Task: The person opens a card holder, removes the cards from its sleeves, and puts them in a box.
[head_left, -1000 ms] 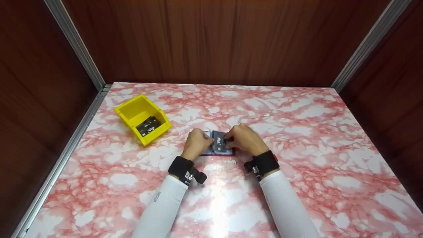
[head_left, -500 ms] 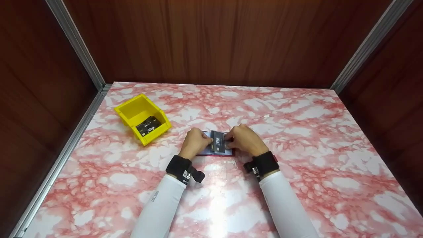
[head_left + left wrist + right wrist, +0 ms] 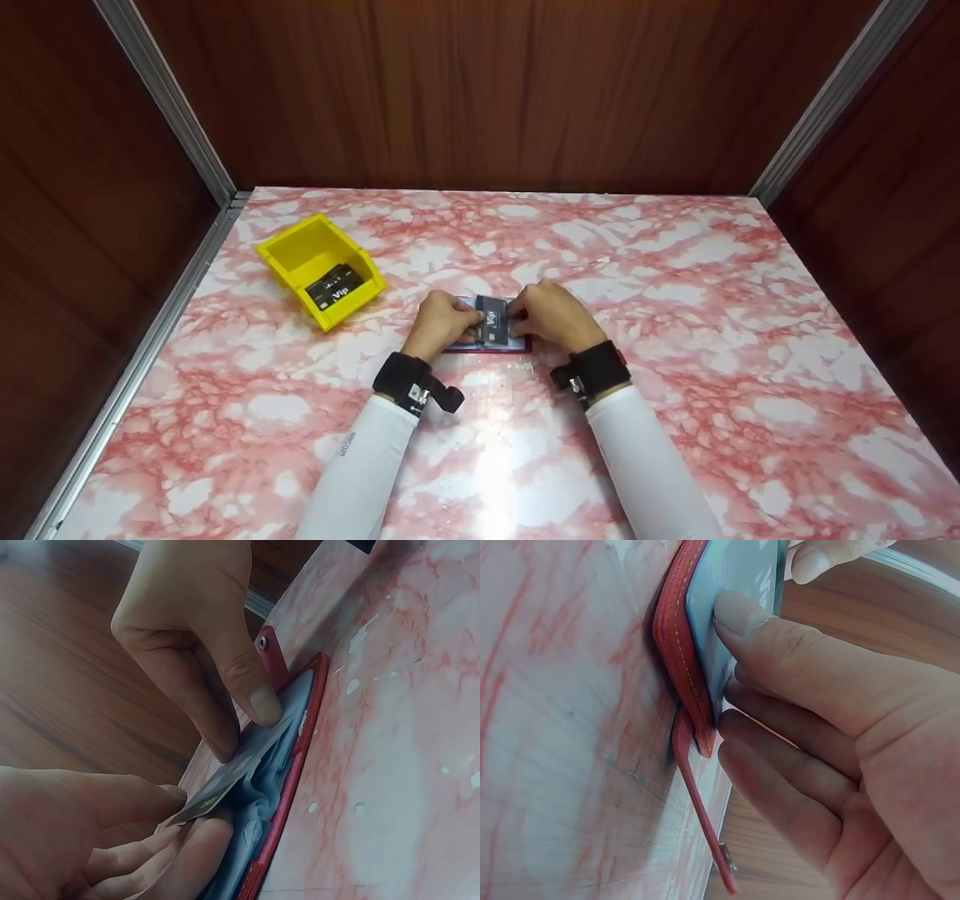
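Observation:
A red card holder (image 3: 681,645) lies open on the table, with clear bluish plastic sleeves (image 3: 262,784) inside. Over its middle, a dark card (image 3: 493,321) marked "Vip" stands slightly tilted. My left hand (image 3: 439,324) pinches the card's left edge between thumb and fingers. In the left wrist view the card reaches from those fingers into the mouth of a sleeve. From the right side, my right hand (image 3: 556,316) pinches the sleeve, thumb on its face and fingers behind. A red strap (image 3: 697,802) with a metal snap sticks out from the holder's end.
A yellow bin (image 3: 300,251) stands to the left, with several black "Vip" cards (image 3: 334,286) in it. Brown wood-grain panels (image 3: 480,97) enclose the red-and-white marbled table (image 3: 675,300) at the back and sides.
My left hand has shifted slightly left, and the card has moved a little left with it, tilting along the way. The right hand stays nearly in place at the sleeve.

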A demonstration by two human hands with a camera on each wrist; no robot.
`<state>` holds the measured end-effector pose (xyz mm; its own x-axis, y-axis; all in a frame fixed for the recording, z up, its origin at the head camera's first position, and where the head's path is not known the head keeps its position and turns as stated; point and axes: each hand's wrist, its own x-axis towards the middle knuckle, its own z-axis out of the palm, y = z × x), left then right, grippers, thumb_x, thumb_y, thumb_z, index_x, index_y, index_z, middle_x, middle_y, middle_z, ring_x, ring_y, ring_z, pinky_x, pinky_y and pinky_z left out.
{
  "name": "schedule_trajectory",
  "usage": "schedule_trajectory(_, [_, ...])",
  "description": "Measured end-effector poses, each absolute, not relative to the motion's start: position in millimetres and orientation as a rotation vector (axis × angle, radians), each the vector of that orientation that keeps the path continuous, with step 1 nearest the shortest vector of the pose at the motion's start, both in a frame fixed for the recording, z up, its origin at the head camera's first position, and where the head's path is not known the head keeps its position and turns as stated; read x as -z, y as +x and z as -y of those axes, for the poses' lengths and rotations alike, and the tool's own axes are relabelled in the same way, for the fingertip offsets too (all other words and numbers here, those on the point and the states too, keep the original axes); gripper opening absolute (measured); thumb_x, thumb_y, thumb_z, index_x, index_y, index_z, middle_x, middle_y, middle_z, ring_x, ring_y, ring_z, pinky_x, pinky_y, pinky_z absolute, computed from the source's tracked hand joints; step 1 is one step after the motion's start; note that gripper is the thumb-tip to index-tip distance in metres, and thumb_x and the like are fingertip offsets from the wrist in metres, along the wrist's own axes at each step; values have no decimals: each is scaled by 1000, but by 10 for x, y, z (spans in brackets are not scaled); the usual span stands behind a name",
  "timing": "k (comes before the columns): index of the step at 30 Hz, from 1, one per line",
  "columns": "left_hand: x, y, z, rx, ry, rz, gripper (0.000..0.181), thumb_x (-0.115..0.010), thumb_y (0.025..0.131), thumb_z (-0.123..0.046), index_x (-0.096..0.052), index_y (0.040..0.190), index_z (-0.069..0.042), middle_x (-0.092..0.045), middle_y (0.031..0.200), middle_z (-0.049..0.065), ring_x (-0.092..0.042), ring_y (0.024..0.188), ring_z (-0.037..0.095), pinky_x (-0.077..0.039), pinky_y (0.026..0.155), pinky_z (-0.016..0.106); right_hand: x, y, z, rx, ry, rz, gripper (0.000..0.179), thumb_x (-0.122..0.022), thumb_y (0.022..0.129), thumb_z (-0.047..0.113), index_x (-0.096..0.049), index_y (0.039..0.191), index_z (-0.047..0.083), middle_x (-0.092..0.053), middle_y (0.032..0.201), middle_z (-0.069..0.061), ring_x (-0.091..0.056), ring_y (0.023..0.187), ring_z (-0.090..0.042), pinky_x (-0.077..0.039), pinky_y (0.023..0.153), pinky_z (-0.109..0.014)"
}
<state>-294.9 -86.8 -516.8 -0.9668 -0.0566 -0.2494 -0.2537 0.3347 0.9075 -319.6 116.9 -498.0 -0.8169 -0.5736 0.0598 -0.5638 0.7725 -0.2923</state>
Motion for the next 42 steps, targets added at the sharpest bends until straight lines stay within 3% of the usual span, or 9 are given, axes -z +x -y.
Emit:
schedule_trajectory(9, [5213, -2963, 882, -1694, -230, -2426, 13, -78, 96, -4, -77, 101, 7, -66, 79, 2, -64, 53, 7, -59, 54, 19, 4986, -3214, -1160, 501, -956, -2913, 12, -93, 84, 16, -88, 96, 16, -84, 90, -1, -65, 80, -16, -59, 82, -41])
schedule_trajectory(16, [5213, -2963, 881, -1749, -264, -2375, 13, -79, 95, -2, -75, 102, 8, -66, 78, 3, -64, 55, 7, -58, 52, 18, 4988, -3201, -1166, 522, -962, -2915, 9, -93, 82, 13, -84, 82, 16, -76, 77, 3, -55, 72, -12, -51, 72, -33])
schedule_trajectory(31, [5192, -2955, 928, -1786, -259, -2336, 17, -79, 95, -1, -75, 106, 11, -67, 82, 7, -66, 55, 9, -60, 54, 21, 4973, -3195, -1167, 490, -975, -2916, 14, -94, 83, 17, -80, 82, 14, -73, 75, 1, -57, 71, -14, -52, 71, -34])
schedule_trajectory(39, [5182, -2955, 956, -1778, -240, -2342, 19, -78, 96, -2, -76, 109, 11, -70, 89, 9, -69, 58, 9, -62, 57, 22, 4977, -3201, -1173, 496, -1014, -2907, 10, -93, 82, 16, -83, 84, 14, -79, 80, 1, -61, 72, -13, -55, 74, -36])
schedule_trajectory(42, [5177, -2952, 963, -1780, -247, -2334, 20, -78, 96, -2, -75, 110, 11, -70, 89, 8, -69, 57, 9, -62, 57, 22, 4978, -3196, -1169, 501, -1017, -2891, 9, -91, 85, 16, -88, 94, 15, -84, 91, 0, -68, 79, -13, -60, 79, -39])
